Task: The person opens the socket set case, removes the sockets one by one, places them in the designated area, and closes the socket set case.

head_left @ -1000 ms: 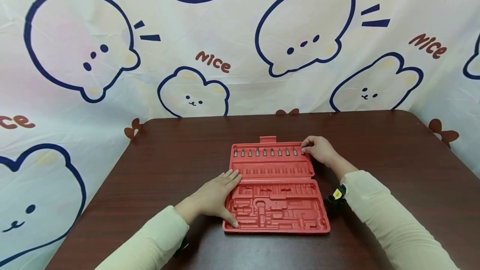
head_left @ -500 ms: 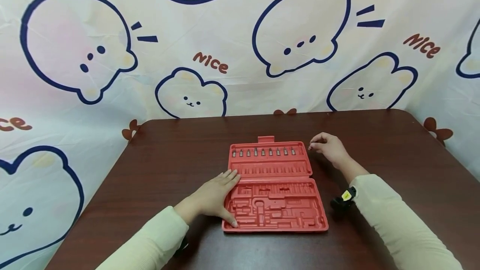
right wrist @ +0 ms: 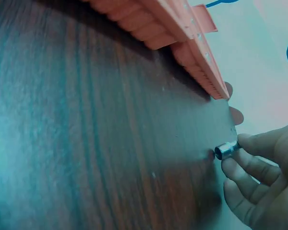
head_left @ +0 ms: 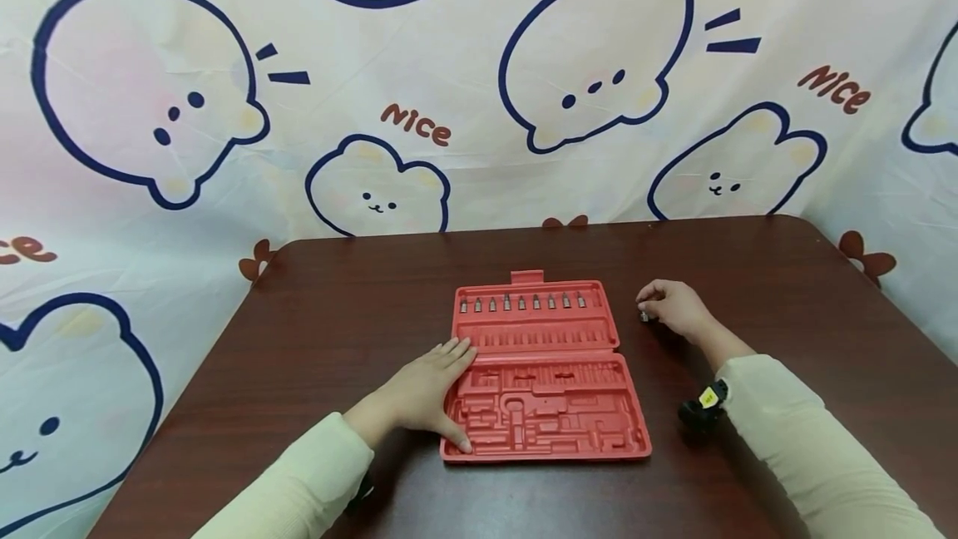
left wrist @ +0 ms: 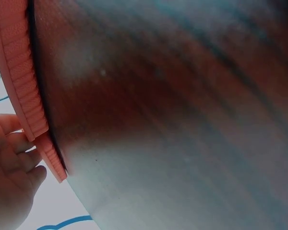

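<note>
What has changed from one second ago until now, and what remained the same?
The right hand left the far right end of the bit row in the red case and moved right, off the case, down to the table. It now pinches a small metal bit at the tabletop, and the row has one bit fewer. The left hand stayed resting on the case's left edge; the case stayed open in place.

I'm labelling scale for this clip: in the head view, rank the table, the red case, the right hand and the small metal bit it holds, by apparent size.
1. table
2. red case
3. right hand
4. metal bit, a speck at the fingertips
</note>
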The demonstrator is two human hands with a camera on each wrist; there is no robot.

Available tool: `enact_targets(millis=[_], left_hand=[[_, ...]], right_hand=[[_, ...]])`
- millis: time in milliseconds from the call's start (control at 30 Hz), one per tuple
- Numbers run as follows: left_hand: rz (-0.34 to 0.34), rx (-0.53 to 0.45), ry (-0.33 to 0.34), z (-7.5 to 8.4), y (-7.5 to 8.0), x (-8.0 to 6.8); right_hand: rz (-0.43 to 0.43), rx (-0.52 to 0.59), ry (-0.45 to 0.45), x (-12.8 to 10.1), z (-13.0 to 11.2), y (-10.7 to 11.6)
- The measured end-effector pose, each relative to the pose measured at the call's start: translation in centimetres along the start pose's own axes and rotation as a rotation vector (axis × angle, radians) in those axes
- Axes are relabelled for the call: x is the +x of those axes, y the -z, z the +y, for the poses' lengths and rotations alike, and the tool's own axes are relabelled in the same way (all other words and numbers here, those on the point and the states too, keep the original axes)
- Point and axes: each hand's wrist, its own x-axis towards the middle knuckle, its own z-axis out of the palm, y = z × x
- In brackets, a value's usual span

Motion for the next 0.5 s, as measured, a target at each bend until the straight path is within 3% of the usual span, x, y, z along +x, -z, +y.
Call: enact_targets(millis=[267,500], left_hand=[[-0.003,-0.007,0.002,0.03,-0.01,-0.08],[-0.004,-0.005,-0.001,-0.08,-0.12,0.00]], right_hand=[[0.009,-0.089,-0.086,0.87,-0.23,-0.48],[0.013,-0.143,-0.089,1.11,-0.22,-0.79]])
